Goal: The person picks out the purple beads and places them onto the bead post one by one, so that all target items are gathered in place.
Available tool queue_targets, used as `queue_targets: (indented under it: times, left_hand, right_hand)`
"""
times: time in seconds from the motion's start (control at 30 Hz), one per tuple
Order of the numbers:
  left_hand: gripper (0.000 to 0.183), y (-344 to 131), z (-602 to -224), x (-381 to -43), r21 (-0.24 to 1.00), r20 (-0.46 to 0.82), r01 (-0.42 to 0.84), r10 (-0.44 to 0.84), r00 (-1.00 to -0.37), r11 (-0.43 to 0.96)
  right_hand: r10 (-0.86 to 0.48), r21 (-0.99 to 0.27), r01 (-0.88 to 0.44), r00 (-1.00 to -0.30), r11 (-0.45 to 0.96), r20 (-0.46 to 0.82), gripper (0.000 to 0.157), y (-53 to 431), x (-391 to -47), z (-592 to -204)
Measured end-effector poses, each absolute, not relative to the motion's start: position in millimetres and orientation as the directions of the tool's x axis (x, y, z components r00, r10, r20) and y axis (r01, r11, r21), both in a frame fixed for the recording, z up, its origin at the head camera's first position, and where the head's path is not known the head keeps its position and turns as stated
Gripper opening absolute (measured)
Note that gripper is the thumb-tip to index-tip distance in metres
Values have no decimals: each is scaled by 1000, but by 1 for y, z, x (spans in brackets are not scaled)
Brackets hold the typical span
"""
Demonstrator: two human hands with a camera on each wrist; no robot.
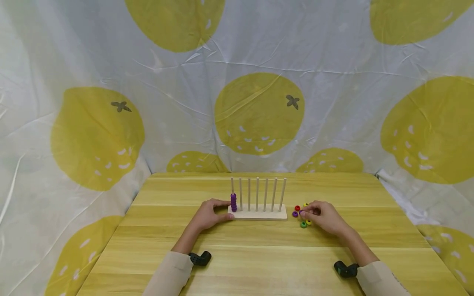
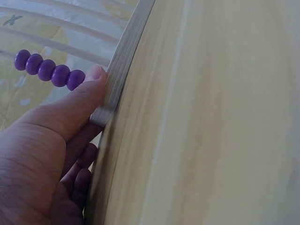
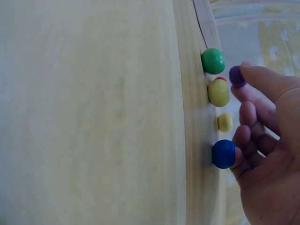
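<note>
A pale wooden peg rack [image 1: 259, 213] with a row of upright pegs stands on the table. Several purple beads [image 1: 233, 202] are stacked on its leftmost peg; the other pegs are bare. My left hand [image 1: 209, 214] grips the left end of the rack's base, its thumb at the front edge by the beads. To the right of the rack, my right hand [image 1: 326, 216] pinches a purple bead [image 3: 237, 77] between thumb and index finger, just above the loose beads. The other fingers of that hand are curled in toward the palm.
Loose beads lie near my right hand: a red bead [image 1: 297, 208], another purple bead [image 1: 295, 214], a green bead [image 1: 303, 225], two yellow ones and a blue bead [image 3: 223, 154]. The wooden table [image 1: 244, 267] backs onto a lemon-patterned cloth [image 1: 333, 102].
</note>
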State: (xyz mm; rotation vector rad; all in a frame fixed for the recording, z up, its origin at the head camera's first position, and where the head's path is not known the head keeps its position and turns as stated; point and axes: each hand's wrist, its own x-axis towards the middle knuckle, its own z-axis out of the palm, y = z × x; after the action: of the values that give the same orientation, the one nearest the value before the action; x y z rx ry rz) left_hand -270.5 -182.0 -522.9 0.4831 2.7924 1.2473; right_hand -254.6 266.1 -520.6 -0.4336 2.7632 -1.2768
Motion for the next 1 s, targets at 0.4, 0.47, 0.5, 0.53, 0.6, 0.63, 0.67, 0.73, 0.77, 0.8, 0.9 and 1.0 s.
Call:
queue_targets:
  times: [0.4,0.47,0.5,0.53,0.6,0.63,0.67,0.73,0.77,0.8,0.9,1.0]
  left_hand:
    - [55,-181,-523,-271,725,89,266,297,-951,636]
    - [55,-181,-524,-270,724,89,266,296,-951,636]
    - [55,-181,-524,-270,723,89,266,295,-951,637]
    - [55,-181,-524,-270,723,88,264,294,-952,638]
    - [55,-181,-525,-271,721,88,264,294,-952,640]
    - [55,-182,-525,-271,720,89,265,293,-952,641]
    - [55,-182,-526,-271,720,90,265,292,-952,641]
    - [55,-182,-526,-271,722,91,265,292,-952,639]
    - [55,-182,-526,-271,723,93,266,292,-952,637]
    - [55,-182,-526,-271,725,93,266,292,-952,635]
    - [55,-182,-526,-271,728,88,261,292,-952,633]
    - [56,-182,-526,-272,728,82,259,295,-952,635]
  right_hand:
    - [-296,-717,-320,-941,619,164,21,262,-256,-494]
    - [-307,-707,-343,-934,619,185,19,262,-257,-486]
    - [-311,-703,-352,-931,618,193,19,262,-258,-482]
    - [-315,-699,-360,-928,618,199,19,261,-258,-477]
    - [-319,-697,-367,-925,616,205,20,260,-258,-466]
    - [-318,-700,-366,-926,613,205,21,259,-258,-460]
    - [-318,-704,-365,-926,610,204,21,258,-258,-455]
    - [-321,-715,-366,-924,596,205,22,256,-257,-443]
    - [-322,-722,-365,-924,588,205,23,255,-257,-437]
    - [-323,-726,-365,-924,583,205,23,254,-257,-432]
    - [-328,-733,-380,-918,565,223,22,251,-258,-419]
    - [-333,-732,-395,-912,555,239,20,248,-260,-408]
